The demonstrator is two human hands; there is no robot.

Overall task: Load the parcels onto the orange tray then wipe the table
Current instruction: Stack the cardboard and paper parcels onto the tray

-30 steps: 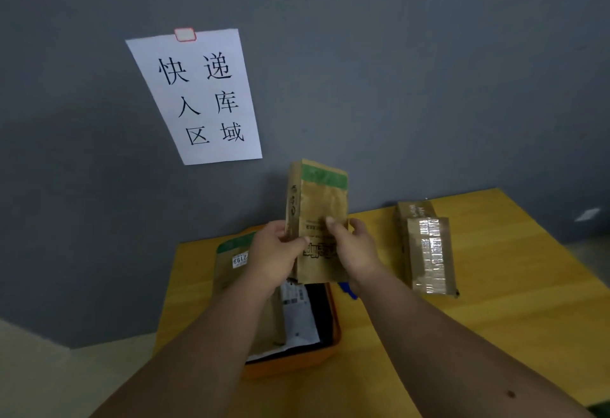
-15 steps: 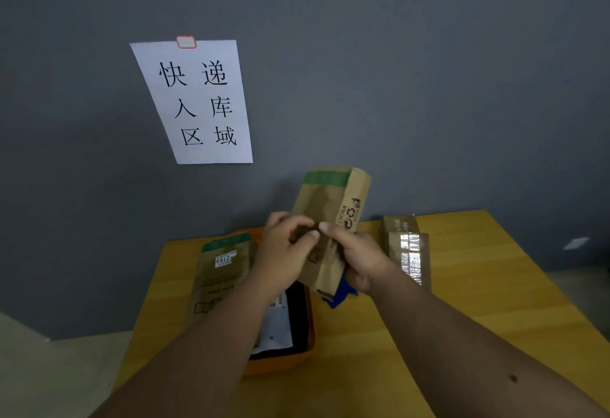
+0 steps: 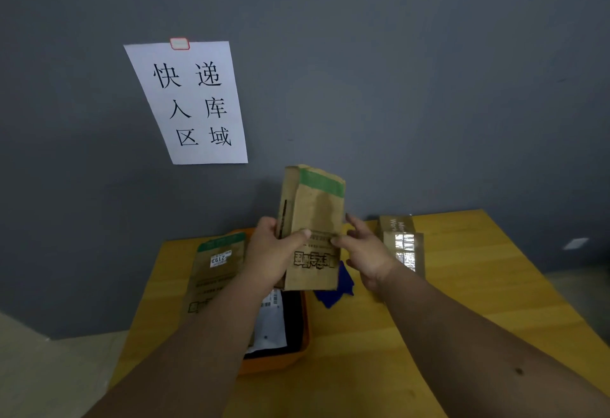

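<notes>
A grey wall (image 3: 429, 87) fills most of the room ahead, with one white paper sign (image 3: 189, 104) clipped to it. Below it is a yellow wooden tabletop (image 3: 478, 285), its far edge near the wall.

Both hands hold one brown parcel (image 3: 313, 219) up in the air above the tabletop, over the tray's right side. It stands on end, long axis upright, green-banded end topmost, and its print reads upside down. The left hand (image 3: 269, 254) grips its left edge with the thumb across the front; the right hand (image 3: 366, 257) pinches its right edge.

One orange tray (image 3: 280, 363) sits on the left part of the tabletop, holding a flat brown parcel with a green band (image 3: 218, 269) and a white-labelled packet (image 3: 272, 322). A taped box (image 3: 402, 246) lies on the tabletop to the right of the hands, long axis running away from me. A blue cloth (image 3: 336, 289) lies between tray and box.
</notes>
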